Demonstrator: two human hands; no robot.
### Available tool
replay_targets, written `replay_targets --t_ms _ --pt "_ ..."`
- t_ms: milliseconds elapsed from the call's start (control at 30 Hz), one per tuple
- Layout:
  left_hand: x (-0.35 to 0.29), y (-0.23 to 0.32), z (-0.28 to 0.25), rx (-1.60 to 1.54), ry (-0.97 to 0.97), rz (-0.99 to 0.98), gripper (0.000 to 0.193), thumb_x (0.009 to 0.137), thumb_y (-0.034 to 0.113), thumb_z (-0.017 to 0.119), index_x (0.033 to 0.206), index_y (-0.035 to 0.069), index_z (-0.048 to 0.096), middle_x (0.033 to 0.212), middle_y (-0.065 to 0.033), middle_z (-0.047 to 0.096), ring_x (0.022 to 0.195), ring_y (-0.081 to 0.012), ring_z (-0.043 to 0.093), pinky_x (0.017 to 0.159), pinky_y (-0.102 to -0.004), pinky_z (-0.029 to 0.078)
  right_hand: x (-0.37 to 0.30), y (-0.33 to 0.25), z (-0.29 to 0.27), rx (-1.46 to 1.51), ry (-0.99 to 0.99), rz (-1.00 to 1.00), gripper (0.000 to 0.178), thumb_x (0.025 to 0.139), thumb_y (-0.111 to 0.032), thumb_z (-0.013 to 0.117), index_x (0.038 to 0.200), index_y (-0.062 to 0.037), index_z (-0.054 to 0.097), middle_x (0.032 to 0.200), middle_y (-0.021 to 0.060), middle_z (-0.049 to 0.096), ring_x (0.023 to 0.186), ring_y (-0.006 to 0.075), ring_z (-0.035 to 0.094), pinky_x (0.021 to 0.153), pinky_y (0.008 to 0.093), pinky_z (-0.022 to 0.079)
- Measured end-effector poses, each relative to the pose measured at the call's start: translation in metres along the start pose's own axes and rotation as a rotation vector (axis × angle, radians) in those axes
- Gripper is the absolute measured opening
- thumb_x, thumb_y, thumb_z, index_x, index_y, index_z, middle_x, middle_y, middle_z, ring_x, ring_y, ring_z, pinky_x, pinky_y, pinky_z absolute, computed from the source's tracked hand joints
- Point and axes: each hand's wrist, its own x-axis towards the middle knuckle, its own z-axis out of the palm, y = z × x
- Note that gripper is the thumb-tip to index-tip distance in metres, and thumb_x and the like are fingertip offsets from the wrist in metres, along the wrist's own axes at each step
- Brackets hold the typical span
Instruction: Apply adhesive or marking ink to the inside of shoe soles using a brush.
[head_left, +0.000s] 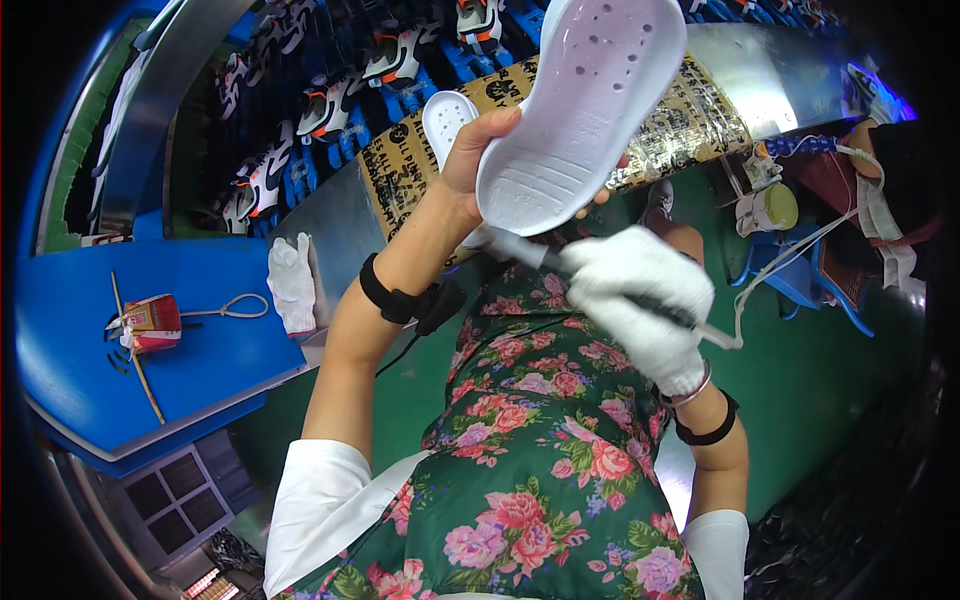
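Note:
My bare left hand point(468, 165) grips a white shoe sole point(580, 120) by its edge, thumb on the near side and fingertips showing at the far side. The sole is tilted up, its lilac-tinted inner face with small holes and ridges toward me. In my right hand point(640, 295), which wears a white glove, is a slim dark-handled tool point(540, 257). Its grey end reaches the sole's lower edge; whether they touch I cannot tell. A second white piece with holes point(448, 120) shows behind my left hand, partly hidden.
Ahead is a metal bench edge covered with printed brown tape point(400, 165). Beyond it stand rows of sneakers point(330, 110) on blue racks. On the left, a blue table point(220, 370) bears a red container point(155, 325) and a white glove point(291, 285). A pale cord point(790, 255) hangs at right.

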Motion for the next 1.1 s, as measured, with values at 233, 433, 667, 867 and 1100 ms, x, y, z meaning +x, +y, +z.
replay_targets --t_ms 233,433,667,867,1100 --pt "0.004 -0.023 0.0 -0.436 0.194 -0.043 0.071 0.098 0.051 0.044 0.148 0.001 0.036 0.134 -0.0292 0.053 0.11 -0.0452 0.062 0.09 -0.0553 0.055 0.0 0.006 -0.025 0.192 0.141 0.301 0.017 0.077 0.002 0.077 0.094 -0.0002 0.075 0.096 0.0086 0.073 0.09 0.0165 0.069 0.082 0.0291 0.055" --pt "-0.017 -0.063 -0.003 -0.535 0.106 -0.095 0.07 0.1 0.057 0.035 0.149 0.007 0.038 0.134 -0.0259 0.055 0.111 -0.047 0.061 0.092 -0.0588 0.052 0.049 0.015 -0.062 -0.471 0.116 -0.203 0.022 0.076 0.002 0.074 0.097 -0.004 0.072 0.096 0.0118 0.071 0.084 0.0268 0.068 0.076 0.0341 0.054" --pt "-0.013 -0.054 -0.003 -0.728 0.119 0.048 0.065 0.101 0.051 0.037 0.148 0.006 0.039 0.136 -0.0261 0.054 0.117 -0.0436 0.059 0.098 -0.0591 0.048 0.038 0.001 -0.044 -0.45 0.005 -0.356 0.028 0.072 0.002 0.076 0.099 -0.0041 0.071 0.097 0.014 0.071 0.086 0.0293 0.068 0.076 0.0365 0.055" --pt "-0.025 0.018 0.035 -0.173 -0.024 0.261 0.096 0.081 0.052 0.066 0.155 0.008 0.023 0.148 -0.0315 0.036 0.119 -0.0494 0.055 0.096 -0.0635 0.049 0.02 -0.013 -0.072 0.43 0.463 0.031 0.01 0.075 0.009 0.068 0.084 0.0051 0.07 0.096 0.0178 0.072 0.081 0.0216 0.068 0.076 0.0312 0.054" --pt "0.031 0.166 0.11 0.026 -0.465 0.5 0.1 0.086 0.071 0.054 0.153 0.005 0.022 0.144 -0.0336 0.036 0.111 -0.0478 0.057 0.079 -0.0512 0.06 0.003 0.026 -0.087 0.701 0.74 0.295 0.017 0.08 0.01 0.066 0.096 0.0033 0.069 0.096 0.0163 0.072 0.069 0.0156 0.063 0.064 0.0244 0.051"
